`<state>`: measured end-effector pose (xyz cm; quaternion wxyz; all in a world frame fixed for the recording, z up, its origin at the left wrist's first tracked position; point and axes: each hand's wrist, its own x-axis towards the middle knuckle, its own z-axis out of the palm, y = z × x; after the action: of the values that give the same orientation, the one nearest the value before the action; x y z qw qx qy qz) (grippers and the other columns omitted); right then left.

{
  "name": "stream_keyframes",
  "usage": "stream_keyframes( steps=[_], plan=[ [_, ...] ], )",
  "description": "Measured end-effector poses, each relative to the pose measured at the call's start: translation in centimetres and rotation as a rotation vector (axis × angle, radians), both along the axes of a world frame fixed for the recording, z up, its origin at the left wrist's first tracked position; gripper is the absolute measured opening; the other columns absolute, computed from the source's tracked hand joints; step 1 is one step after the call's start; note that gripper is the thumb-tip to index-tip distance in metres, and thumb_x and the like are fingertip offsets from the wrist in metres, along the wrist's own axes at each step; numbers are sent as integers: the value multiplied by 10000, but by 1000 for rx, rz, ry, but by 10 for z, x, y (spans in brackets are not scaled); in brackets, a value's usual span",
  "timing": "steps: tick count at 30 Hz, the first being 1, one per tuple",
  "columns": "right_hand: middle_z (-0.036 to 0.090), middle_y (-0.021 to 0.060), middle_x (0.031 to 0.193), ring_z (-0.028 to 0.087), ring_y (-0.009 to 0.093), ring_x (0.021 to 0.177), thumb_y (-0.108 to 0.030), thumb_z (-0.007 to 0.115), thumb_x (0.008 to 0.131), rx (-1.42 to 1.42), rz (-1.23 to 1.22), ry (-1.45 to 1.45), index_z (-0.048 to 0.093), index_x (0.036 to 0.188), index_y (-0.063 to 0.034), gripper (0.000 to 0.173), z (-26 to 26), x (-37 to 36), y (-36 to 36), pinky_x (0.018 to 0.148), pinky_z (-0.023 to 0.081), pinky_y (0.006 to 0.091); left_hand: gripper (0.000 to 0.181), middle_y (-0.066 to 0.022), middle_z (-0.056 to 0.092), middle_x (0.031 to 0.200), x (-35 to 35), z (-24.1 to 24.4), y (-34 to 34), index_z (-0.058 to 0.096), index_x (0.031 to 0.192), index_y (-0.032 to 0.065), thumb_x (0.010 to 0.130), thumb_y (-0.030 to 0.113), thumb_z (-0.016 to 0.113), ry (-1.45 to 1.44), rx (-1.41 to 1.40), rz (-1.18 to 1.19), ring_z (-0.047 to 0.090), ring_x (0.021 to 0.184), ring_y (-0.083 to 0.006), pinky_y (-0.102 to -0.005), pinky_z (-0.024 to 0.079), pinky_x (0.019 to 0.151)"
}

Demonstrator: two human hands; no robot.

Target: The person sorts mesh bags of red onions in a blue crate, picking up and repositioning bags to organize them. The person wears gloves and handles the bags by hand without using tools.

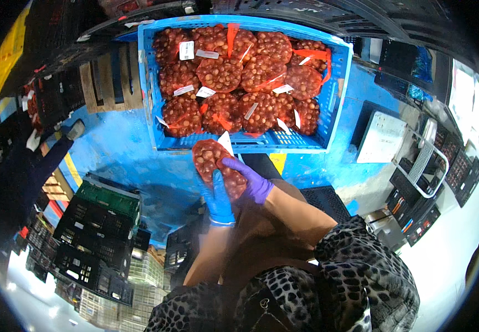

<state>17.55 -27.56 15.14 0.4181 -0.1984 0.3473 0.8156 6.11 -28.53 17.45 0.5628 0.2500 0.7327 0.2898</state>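
Observation:
Between my two gloved hands is a red net bag of small onions (210, 157) with a white label at its top. My left hand (217, 201), in a blue glove, holds the bag from below on its left side. My right hand (251, 179), in a purple glove, grips its right side, thumb across the front. Just beyond the bag stands a large blue plastic crate (243, 147), holding several similar red net bags (219, 74) in rows, many with white labels and some with orange-red net ends.
A wooden pallet (108, 79) lies left of the crate. Stacked black and green crates (106, 199) stand at lower left. Another person (27, 178) is at the far left. To the right are a white-topped platform (382, 137) and a metal step (422, 166). Dark crates line the far side.

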Motion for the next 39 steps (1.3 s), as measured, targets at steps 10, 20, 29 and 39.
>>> stream_keyframes(
  steps=[10,20,29,39],
  plan=[
    [360,116,1570,298,290,1457,-416,476,981,264,37,-929,368,1511,-61,647,-20,37,-30,1228,167,461,701,-233,382,1530,60,18,34,358,1506,-6,942,302,640,111,410,-765,348,1422,-400,-487,269,1178],
    [617,125,1288,611,269,1128,-251,680,886,356,842,-2826,532,1328,-61,503,-96,79,-89,1003,489,368,336,-120,635,1306,17,2,55,599,1305,18,971,3,567,-141,254,-711,596,1190,-222,-342,457,1030],
    [517,128,1464,539,331,1285,-348,638,849,29,1248,-2914,570,1396,-222,566,-36,105,-46,1015,473,460,388,-162,614,1300,-4,-71,204,609,1315,90,927,84,628,387,708,-1217,572,1192,-340,-425,468,1016],
    [311,201,1589,261,396,1485,-372,471,893,-100,1659,-2738,341,1528,-50,724,-39,100,-57,1230,187,515,441,-106,634,1264,164,-123,230,606,1308,125,872,147,664,368,1029,-1653,583,1137,-328,-454,465,989]
  ],
)
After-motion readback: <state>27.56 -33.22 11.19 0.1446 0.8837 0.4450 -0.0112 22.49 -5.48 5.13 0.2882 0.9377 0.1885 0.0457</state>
